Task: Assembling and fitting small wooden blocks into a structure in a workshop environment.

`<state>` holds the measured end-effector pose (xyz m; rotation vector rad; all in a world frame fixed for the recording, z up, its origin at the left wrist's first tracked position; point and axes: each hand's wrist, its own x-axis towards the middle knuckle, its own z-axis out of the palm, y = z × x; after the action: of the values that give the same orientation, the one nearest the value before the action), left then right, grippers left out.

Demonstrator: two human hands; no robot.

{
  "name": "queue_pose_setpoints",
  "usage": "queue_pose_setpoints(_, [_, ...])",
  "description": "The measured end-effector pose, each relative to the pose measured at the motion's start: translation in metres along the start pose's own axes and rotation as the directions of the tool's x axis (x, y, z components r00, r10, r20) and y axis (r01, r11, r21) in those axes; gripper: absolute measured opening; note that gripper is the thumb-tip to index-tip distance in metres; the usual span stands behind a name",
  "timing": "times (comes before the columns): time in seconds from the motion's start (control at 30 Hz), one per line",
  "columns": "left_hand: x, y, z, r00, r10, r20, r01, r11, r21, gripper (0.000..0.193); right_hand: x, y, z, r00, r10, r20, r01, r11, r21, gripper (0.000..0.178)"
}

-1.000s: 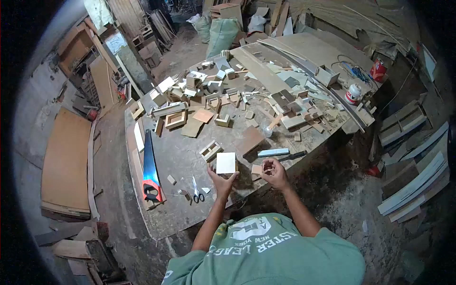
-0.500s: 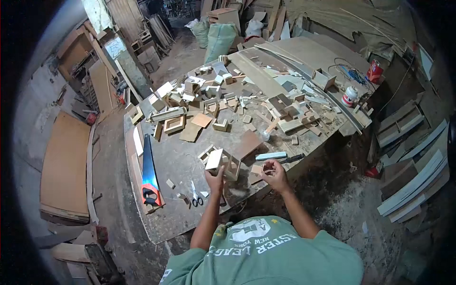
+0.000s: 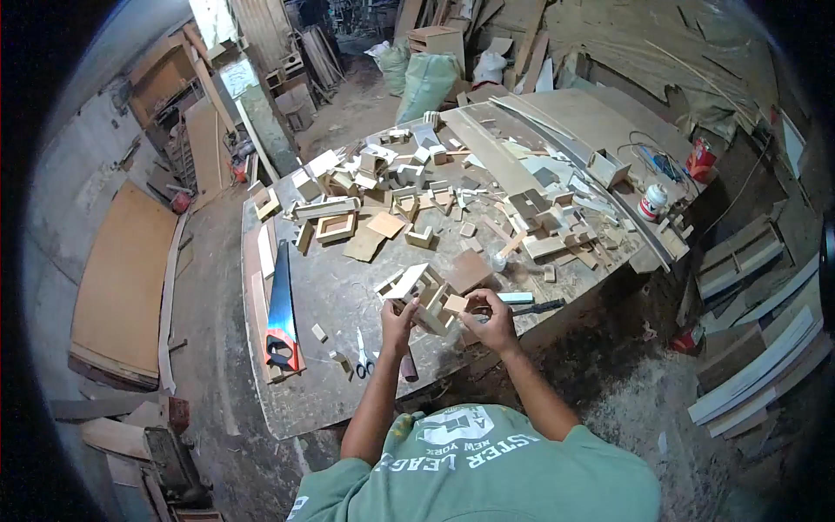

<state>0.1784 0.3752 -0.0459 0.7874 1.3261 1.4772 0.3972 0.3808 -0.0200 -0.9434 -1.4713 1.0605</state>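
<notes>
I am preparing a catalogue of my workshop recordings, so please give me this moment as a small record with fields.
Left hand: the left hand grips an open wooden box
Right hand: the right hand holds a small light-brown square piece close by the box; contact cannot be told
Left on table: handsaw, blue blade, red and black handle; scissors
Far right on table: white bottle; red can
Surface: worn worktable

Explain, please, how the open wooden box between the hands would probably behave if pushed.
The wooden box looks stiff, being made of flat boards. It is probably light for its size, since its side shows open. Its flat faces suggest sliding rather than rolling.
</notes>
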Motion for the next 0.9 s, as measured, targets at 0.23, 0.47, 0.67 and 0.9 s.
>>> queue_pose_setpoints(0.23, [0.000,0.008,-0.016,0.989,-0.116,0.091,0.128,0.982,-0.142,0.048,0.002,-0.008,0.003,1.000,0.021,0.001,-0.021,0.997,-0.075,0.033])
queue_pose_setpoints(0.47, [0.005,0.003,-0.024,0.984,0.152,-0.090,-0.135,0.975,0.176,0.054,0.005,0.004,-0.023,0.984,0.019,-0.178,-0.012,0.999,0.041,0.031])
queue_pose_setpoints(0.67, [0.009,-0.004,-0.050,0.957,0.277,-0.089,-0.219,0.888,0.405,0.058,-0.006,0.018,-0.070,0.955,0.079,-0.286,-0.029,0.984,0.176,0.029])
queue_pose_setpoints(0.9, [0.016,-0.018,-0.079,0.978,0.190,-0.091,-0.155,0.941,0.300,0.067,-0.037,0.019,-0.090,0.870,0.286,-0.401,-0.141,0.925,0.353,0.027])
